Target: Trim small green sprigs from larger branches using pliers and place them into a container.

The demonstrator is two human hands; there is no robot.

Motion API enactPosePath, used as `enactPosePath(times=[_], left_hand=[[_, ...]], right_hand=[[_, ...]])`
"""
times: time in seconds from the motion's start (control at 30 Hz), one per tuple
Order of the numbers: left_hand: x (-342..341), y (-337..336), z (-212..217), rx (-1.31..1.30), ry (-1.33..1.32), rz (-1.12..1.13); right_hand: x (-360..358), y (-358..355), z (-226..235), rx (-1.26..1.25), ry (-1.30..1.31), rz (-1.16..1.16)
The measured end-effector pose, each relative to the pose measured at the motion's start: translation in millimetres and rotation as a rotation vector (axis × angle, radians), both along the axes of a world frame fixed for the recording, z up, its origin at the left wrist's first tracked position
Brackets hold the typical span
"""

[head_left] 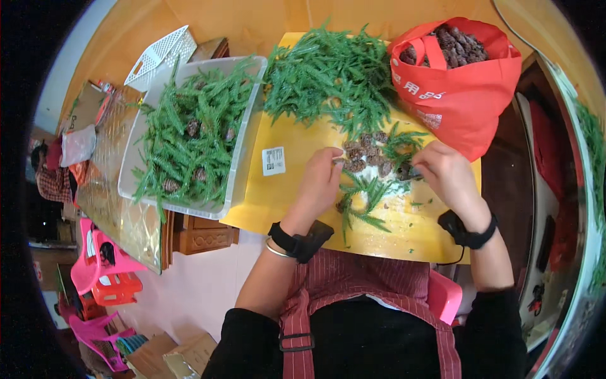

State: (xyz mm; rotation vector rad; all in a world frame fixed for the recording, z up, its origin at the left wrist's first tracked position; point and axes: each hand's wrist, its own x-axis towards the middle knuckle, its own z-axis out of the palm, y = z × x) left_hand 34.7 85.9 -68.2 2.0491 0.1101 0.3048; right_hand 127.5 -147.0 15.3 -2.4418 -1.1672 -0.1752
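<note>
My left hand (320, 178) has its thumb and finger pinched together at the left edge of a cluster of brown pine cones (372, 153); what sits in the pinch is too small to name. On the cluster's other side my right hand (447, 170) is closed, fingertips by a small dark piece I cannot make out. A curved green artificial pine sprig (401, 146) lies between the cones and that hand. Nearer to me is another green sprig (369, 196), below the cones. White powdery stuff (394, 187) and green bits are scattered around them on the yellow tabletop (278, 205).
A translucent bin (235, 180) of green sprigs and several pine cones stands on the left. Green sprigs (331, 79) are heaped at the back. A red bag (464, 95) of pine cones is at the back right. A white label (273, 161) lies beside the bin.
</note>
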Motion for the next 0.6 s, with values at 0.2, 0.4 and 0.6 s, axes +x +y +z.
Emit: enactPosePath(times=[0.2, 0.4, 0.6], left_hand=[[15, -10, 13, 0.354, 0.001, -0.024], [16, -12, 14, 0.502, 0.022, -0.02], [18, -12, 7, 0.593, 0.036, -0.011]], right_hand=[[7, 27, -24, -0.213, 0.019, 0.004], [3, 38, -34, -0.342, -0.167, -0.021], [7, 41, -55, -0.396, -0.348, -0.055]])
